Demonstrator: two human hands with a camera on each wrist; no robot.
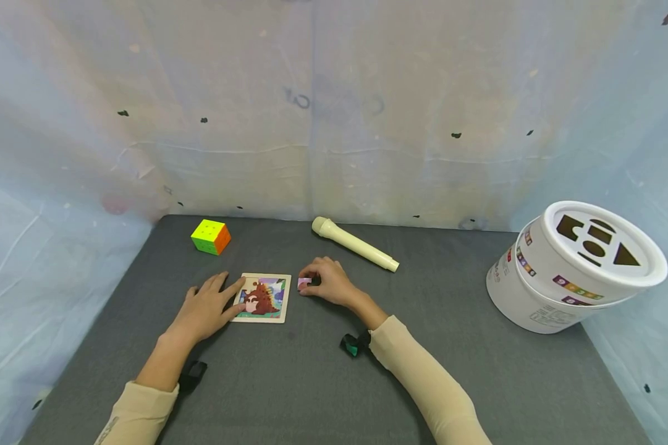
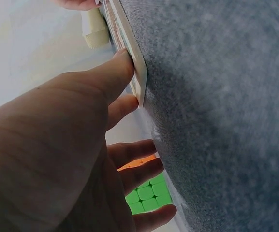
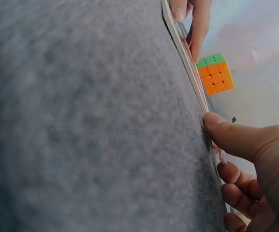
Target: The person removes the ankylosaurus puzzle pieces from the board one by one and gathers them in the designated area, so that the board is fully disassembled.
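Observation:
A square jigsaw puzzle [image 1: 262,300] with a red-brown dinosaur picture and a pale wooden frame lies flat on the grey table. My left hand [image 1: 202,309] rests at its left side, fingers spread. Its thumb and index fingertip touch the frame [image 2: 138,67], while the other fingers reach down to the cloth. Just right of the puzzle, my right hand [image 1: 332,282] pinches a small pink puzzle piece [image 1: 303,283] between thumb and fingers. In the right wrist view the piece [image 3: 222,155] shows edge-on, close over the table, partly hidden by the thumb.
A cube puzzle [image 1: 211,237] in yellow, green and orange sits behind my left hand. Behind the right hand lies a cream-coloured stick with a knobbed end [image 1: 356,243]. A white bucket [image 1: 545,296] with a shape-sorter lid stands at the right edge of the grey table [image 1: 289,395].

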